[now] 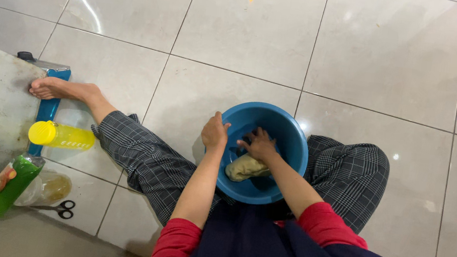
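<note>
A lump of pale dough [247, 167] lay in the bottom of a blue bowl [296, 148] on the tiled floor [252, 27], between the seated person's legs. The right hand [259, 145] pressed down on it, fingers curled, while the left hand [214, 133] closed over the rim, apparently to steady the bowl. A yellow bottle [61, 135], green packet [7, 185] and scissors [63, 208] lay nearby

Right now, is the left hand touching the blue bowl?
Touching. The head view shows the left hand gripping the rim of the blue bowl.
</note>
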